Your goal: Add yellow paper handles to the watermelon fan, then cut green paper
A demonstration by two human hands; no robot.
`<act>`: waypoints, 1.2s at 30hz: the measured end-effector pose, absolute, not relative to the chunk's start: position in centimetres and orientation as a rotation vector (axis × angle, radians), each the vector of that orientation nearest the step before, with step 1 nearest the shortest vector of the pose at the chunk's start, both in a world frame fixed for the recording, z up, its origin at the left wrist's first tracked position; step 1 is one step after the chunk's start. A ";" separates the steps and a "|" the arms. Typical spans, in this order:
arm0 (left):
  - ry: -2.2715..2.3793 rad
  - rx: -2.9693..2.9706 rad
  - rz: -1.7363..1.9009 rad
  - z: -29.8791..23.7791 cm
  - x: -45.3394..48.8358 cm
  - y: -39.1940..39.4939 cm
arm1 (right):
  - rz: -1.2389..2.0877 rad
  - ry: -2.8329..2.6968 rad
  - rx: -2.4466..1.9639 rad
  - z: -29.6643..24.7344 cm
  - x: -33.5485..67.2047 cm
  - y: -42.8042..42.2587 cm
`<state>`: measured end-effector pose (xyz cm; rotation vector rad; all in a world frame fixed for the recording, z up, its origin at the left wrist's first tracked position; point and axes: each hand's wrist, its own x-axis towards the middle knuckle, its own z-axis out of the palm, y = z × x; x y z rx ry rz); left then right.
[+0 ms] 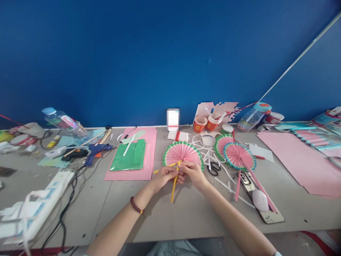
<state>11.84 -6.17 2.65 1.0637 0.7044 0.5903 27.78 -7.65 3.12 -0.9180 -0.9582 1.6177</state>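
Note:
My left hand (pixel 167 175) and my right hand (pixel 195 173) meet at the middle of the table, both closed on a narrow yellow strip (pixel 174 188). One end of the strip hangs down below my fingers, and another yellow length sticks out to the left above my left hand. Whether these are one piece or two I cannot tell. Right behind my hands lies a pleated paper fan (pixel 183 151), pink with a green rim and dark specks like a watermelon slice. My fingers cover its lower middle.
Black-handled scissors (pixel 214 168) and white paper strips lie right of the fan. Two round pleated fans (pixel 240 156) overlap farther right, near a phone (pixel 270 215). To the left are green sheets (pixel 128 158) on pink paper, a blue glue gun (pixel 97 151) and a power strip (pixel 50 199) with cables.

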 end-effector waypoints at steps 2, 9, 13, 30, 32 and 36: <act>0.693 1.068 0.594 2.7 11.9 -6.2 | 1.605 -0.962 -0.918 3.4 27.7 -7.8; 0.702 1.069 0.626 3.0 12.0 -6.3 | 1.559 -1.039 -0.950 2.8 27.8 -7.7; 0.750 1.051 0.650 2.8 12.2 -6.4 | 1.488 -1.024 -1.045 2.1 28.0 -7.5; 0.831 1.207 0.707 2.6 13.0 -6.9 | 1.481 -0.943 -0.953 2.5 27.6 -7.6; 0.829 1.215 0.718 2.7 13.0 -7.0 | 1.529 -0.903 -0.900 2.2 27.5 -7.5; 0.834 1.221 0.757 2.9 13.0 -7.1 | 1.565 -0.922 -0.910 1.9 27.8 -7.4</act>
